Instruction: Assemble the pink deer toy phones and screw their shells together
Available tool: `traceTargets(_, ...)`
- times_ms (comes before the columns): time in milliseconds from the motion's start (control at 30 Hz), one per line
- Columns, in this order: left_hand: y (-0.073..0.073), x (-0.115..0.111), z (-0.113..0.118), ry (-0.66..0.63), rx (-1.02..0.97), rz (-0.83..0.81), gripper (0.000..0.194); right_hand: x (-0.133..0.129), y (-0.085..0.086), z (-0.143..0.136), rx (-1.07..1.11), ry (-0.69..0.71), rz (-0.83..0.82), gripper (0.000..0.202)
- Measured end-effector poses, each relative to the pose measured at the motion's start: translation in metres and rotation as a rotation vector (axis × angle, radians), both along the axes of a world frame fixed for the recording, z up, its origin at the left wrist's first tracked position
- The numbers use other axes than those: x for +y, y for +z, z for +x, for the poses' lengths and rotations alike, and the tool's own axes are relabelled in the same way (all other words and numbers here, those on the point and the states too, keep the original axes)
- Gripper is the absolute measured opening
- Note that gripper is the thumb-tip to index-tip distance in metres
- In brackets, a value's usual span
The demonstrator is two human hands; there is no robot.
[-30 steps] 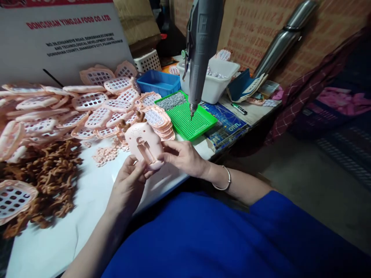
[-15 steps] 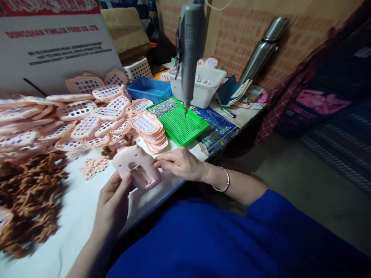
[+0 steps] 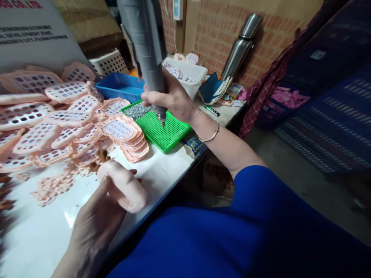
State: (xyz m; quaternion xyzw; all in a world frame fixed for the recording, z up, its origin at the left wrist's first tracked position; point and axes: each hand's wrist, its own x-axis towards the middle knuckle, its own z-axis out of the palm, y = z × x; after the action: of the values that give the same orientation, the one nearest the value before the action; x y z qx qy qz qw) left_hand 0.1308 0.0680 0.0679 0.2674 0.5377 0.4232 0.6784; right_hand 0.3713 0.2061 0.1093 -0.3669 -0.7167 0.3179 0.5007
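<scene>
A smooth pale pink plastic casing (image 3: 123, 185) is gripped in my left hand (image 3: 94, 218) above the front of the table, tilted so its rounded side shows. My right hand (image 3: 178, 96) is wrapped round the lower body of a grey electric screwdriver (image 3: 146, 46). The tool hangs upright, its bit over a green perforated tray (image 3: 171, 137). Small silvery screws (image 3: 136, 111) lie heaped at the tray's far left part. Beside the tray stands a stack of pink-rimmed plates with holes (image 3: 124, 135). Small pink bits (image 3: 55, 187) lie loose left of the casing.
More perforated pink parts (image 3: 66, 116) pile up at the left. Behind the tray are a blue bin (image 3: 118, 88) and a white tub (image 3: 198, 75) of small pieces. A steel flask (image 3: 239, 50) leans at the back, near a booklet (image 3: 213, 90). The table's edge runs along my front.
My right hand has left the casing and taken hold of the screwdriver. My left hand has turned the casing, hiding its open recess. The view has shifted right.
</scene>
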Motion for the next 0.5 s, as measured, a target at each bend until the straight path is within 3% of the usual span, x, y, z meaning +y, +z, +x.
traceTargets(133,-0.005,0.001,0.01,-0.089,-0.063,-0.133,0.058,-0.022,-0.011,0.006,0.097,-0.088,-0.065,0.057)
traceTargets(267,-0.006,0.004,0.027,-0.182,-0.068,-0.147,0.051,-0.037,-0.017,0.001,0.193,-0.239,-0.163,0.034)
traceTargets(500,-0.01,0.009,0.04,-0.155,-0.031,-0.081,0.058,-0.042,-0.024,-0.008,0.095,-0.317,-0.213,0.024)
